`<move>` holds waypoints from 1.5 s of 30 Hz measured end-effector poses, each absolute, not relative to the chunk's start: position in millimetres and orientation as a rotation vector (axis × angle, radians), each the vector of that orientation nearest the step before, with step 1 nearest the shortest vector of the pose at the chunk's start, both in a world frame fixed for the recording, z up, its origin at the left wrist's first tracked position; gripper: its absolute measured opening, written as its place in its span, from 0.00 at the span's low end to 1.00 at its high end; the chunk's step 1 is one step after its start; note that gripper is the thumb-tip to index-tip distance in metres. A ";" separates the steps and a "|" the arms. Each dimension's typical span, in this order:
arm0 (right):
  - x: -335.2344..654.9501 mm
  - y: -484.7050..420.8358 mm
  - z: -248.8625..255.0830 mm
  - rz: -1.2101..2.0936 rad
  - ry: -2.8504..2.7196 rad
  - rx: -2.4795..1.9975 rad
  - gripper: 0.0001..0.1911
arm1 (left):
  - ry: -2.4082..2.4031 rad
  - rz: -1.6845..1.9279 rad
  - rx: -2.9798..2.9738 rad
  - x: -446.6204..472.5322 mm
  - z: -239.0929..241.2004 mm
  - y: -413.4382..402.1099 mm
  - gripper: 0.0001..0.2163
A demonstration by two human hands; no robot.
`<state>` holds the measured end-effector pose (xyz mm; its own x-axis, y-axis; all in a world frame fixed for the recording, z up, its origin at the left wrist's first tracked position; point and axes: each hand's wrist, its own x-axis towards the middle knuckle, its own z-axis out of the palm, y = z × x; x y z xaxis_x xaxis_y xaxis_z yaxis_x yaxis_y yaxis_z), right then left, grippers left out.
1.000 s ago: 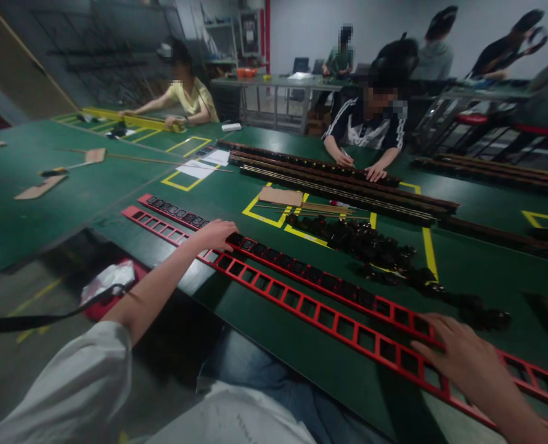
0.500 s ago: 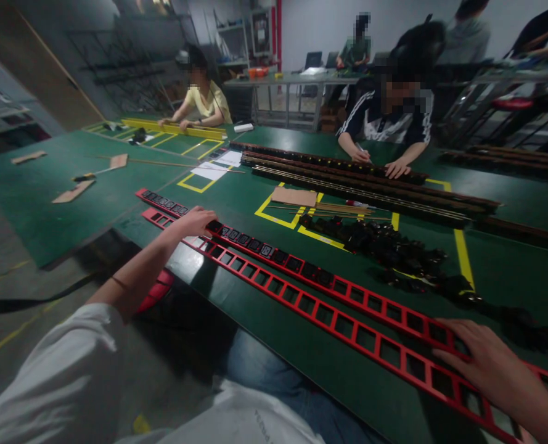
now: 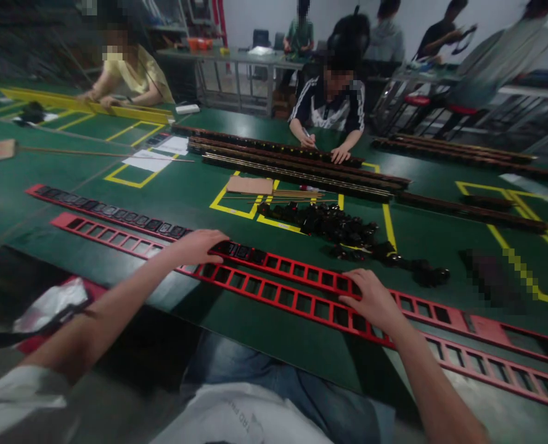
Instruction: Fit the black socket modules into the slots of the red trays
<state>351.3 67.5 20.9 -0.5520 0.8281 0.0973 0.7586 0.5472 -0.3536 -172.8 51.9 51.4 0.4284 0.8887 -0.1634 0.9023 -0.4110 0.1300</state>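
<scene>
Two long red slotted frames lie side by side along the front of the green table. In the far frame (image 3: 296, 267), black square pieces (image 3: 130, 217) fill many slots from the left end; the slots further right show bare. My left hand (image 3: 202, 246) grips this far frame near the last black pieces, fingers over its far edge and thumb on the near side. Further right, my right hand (image 3: 370, 295) has hold of the same frame across its bare slots. The near frame (image 3: 274, 291) runs just below both hands, its slots mostly bare.
A pile of small black parts (image 3: 333, 225) lies beyond the frames. Behind it are a cardboard piece (image 3: 249, 185), thin sticks and long dark strips (image 3: 292, 166). A co-worker (image 3: 329, 105) writes across the table; another (image 3: 130, 77) handles a yellow frame (image 3: 84, 106).
The view has turned right. Both red frames reach further left in it. My left hand sits further along the far frame, past more black pieces; my right hand is nearer the middle of view.
</scene>
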 end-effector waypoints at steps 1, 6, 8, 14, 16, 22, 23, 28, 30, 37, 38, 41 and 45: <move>350.2 65.7 22.6 0.395 -2.526 -1.338 0.24 | 1.557 -0.047 2.500 -143.4 47.8 51.1 0.27; 349.3 58.1 30.9 0.402 -2.502 -1.380 0.24 | 1.572 0.051 2.547 -51.1 38.2 54.2 0.22; 353.1 55.7 32.0 0.402 -2.494 -1.406 0.24 | 1.588 0.064 2.549 -35.2 35.7 55.6 0.22; 371.3 53.7 33.7 0.420 -2.450 -1.455 0.22 | 1.622 0.110 2.597 -12.1 31.5 50.2 0.22; 372.0 59.7 38.0 0.482 -2.449 -1.454 0.18 | 1.630 0.122 2.597 -9.5 32.0 48.7 0.22; 332.1 95.2 49.5 0.301 -2.247 -1.588 0.22 | 1.686 0.142 2.543 -8.0 34.4 47.2 0.22; 321.3 100.0 48.9 0.255 -2.255 -1.617 0.24 | 1.689 0.150 2.539 -7.8 34.4 46.8 0.22; 288.0 110.2 35.6 0.193 -2.284 -1.747 0.22 | 1.693 0.196 2.543 -7.8 33.9 44.6 0.22; 289.2 110.8 28.7 0.236 -2.275 -1.712 0.16 | 1.696 0.213 2.536 -7.9 33.8 44.2 0.22; 300.7 112.5 13.6 0.370 -2.124 -1.560 0.08 | 1.709 0.247 2.503 -8.3 31.2 46.1 0.22; 300.6 112.5 12.9 0.391 -2.112 -1.541 0.08 | 1.711 0.254 2.498 -8.4 30.8 46.3 0.22; 301.1 111.2 13.7 0.451 -2.058 -1.457 0.10 | 1.712 0.280 2.488 -8.1 30.8 46.0 0.23; 297.0 103.1 23.9 0.442 -1.973 -1.401 0.10 | 1.711 0.305 2.477 -6.6 31.8 44.6 0.23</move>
<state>297.0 103.1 23.9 -0.2000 0.9246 0.3243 0.6981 0.3667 -0.6150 -6.6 44.6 31.8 0.3424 0.9343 0.0995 0.9111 -0.3560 0.2076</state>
